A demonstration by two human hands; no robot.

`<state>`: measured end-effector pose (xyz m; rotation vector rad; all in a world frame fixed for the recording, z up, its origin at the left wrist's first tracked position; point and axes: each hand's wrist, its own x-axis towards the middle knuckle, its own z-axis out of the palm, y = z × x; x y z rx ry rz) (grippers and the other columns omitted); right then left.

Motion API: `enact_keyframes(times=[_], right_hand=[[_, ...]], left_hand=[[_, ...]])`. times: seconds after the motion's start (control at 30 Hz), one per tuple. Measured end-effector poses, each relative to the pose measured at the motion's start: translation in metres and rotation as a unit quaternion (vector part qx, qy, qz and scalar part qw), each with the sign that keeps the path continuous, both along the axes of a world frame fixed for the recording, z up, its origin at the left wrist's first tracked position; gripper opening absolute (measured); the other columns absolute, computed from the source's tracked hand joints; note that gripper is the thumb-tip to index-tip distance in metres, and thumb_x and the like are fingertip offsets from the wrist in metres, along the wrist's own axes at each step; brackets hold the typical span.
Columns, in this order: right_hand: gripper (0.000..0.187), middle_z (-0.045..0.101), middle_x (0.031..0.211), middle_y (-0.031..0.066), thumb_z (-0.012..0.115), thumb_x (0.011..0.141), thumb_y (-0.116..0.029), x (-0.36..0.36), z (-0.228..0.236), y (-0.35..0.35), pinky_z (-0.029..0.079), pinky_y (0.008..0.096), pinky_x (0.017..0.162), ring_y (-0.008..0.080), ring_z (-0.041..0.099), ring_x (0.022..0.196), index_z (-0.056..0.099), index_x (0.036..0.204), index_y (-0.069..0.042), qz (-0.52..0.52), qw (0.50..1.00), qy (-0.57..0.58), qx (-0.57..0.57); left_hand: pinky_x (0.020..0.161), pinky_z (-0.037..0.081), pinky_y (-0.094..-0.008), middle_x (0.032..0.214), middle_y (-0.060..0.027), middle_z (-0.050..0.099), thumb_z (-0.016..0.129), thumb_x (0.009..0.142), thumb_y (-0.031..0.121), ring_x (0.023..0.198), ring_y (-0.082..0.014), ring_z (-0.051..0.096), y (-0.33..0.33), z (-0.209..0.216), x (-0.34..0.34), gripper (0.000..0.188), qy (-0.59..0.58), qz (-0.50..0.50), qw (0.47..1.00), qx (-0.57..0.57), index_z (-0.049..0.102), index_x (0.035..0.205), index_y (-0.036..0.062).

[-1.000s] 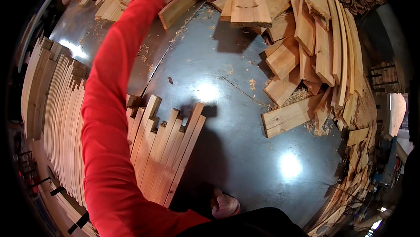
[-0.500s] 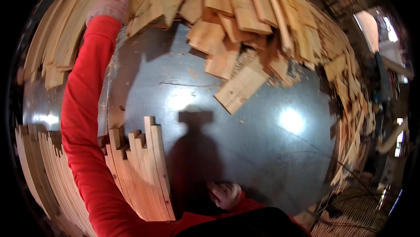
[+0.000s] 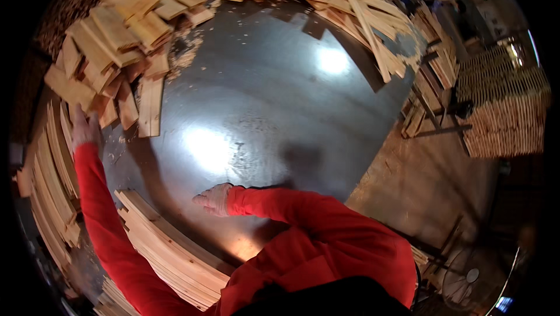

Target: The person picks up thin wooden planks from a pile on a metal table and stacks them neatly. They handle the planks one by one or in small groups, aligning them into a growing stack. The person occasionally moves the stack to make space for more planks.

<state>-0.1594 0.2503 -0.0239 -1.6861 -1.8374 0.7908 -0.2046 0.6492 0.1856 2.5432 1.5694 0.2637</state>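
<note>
My left hand (image 3: 86, 130) reaches out to the far left, fingers stretched and apart. Its fingertips are at the near edge of a loose heap of short wooden boards (image 3: 108, 47); I cannot tell whether they touch a board. Beside that hand, long boards (image 3: 52, 182) lie stacked along the left. My right hand (image 3: 213, 200) hovers over or rests on the grey metal tabletop (image 3: 262, 106), its fingers together and pointing left, with nothing visible in them. Between my arms, near my body, lies a row of long planed wooden strips (image 3: 169, 243).
More offcuts (image 3: 344, 1) cover the table's far edge, one long slat (image 3: 367, 30) jutting inward. Sawdust (image 3: 185, 53) lies by the heap. To the right stand a metal rack (image 3: 437, 123), a large stack of wooden pieces (image 3: 504, 114) and, lower, a fan (image 3: 471, 275).
My view has swung to the right, so the board heap now appears at the left. My right hand has come forward from my body over the tabletop. The left arm stays outstretched.
</note>
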Motion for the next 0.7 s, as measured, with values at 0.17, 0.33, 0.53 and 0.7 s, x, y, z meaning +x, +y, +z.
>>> enact_keyframes(times=[0.17, 0.33, 0.53, 0.7], right_hand=[[0.031, 0.068, 0.1, 0.0127, 0.047, 0.094, -0.026, 0.142, 0.057, -0.079, 0.053, 0.048, 0.078, 0.0333, 0.066, 0.089, 0.06, 0.115, -0.007, -0.073, 0.985, -0.108, -0.113], [0.101, 0.031, 0.152, 0.0255, 0.069, 0.074, -0.058, 0.423, 0.102, -0.202, 0.03, 0.0431, 0.113, 0.036, 0.032, 0.141, 0.028, 0.15, -0.006, -0.551, 0.769, -0.318, -0.058], [0.075, 0.048, 0.132, 0.0218, 0.073, 0.074, -0.032, 0.612, 0.087, -0.285, 0.042, 0.0429, 0.102, 0.0368, 0.048, 0.125, 0.037, 0.135, -0.008, -0.582, 0.705, -0.253, -0.317], [0.062, 0.053, 0.12, 0.0215, 0.065, 0.076, -0.015, 0.565, 0.074, -0.331, 0.046, 0.0446, 0.095, 0.038, 0.056, 0.11, 0.038, 0.132, -0.009, -0.497, 0.831, -0.237, -0.082]], left_hand=[[0.092, 0.049, -0.0365, 0.137, -0.0159, 0.052, 0.053, 0.095, 0.025, 0.122, -0.0284, 0.054, -0.152, -0.093, -0.023, 0.062, -0.243, -0.209, 0.902, -0.288, 0.034, 0.147, -0.001], [0.084, 0.047, -0.0283, 0.131, -0.0164, 0.053, 0.055, 0.094, 0.016, 0.099, -0.02, 0.054, -0.366, -0.14, -0.005, 0.059, -0.495, -0.068, 0.445, -0.743, 0.036, 0.147, -0.0009], [0.08, 0.048, -0.0248, 0.114, -0.01, 0.061, 0.056, 0.096, 0.035, 0.088, -0.0148, 0.055, -0.538, -0.108, 0.202, 0.057, -0.26, -0.23, 0.712, -0.611, 0.046, 0.139, -0.0018], [0.081, 0.054, -0.0335, 0.107, -0.0089, 0.059, 0.059, 0.095, 0.035, 0.095, -0.0197, 0.06, -0.615, -0.137, 0.417, 0.058, -0.405, -0.042, 0.621, -0.669, 0.042, 0.14, 0.0031]])
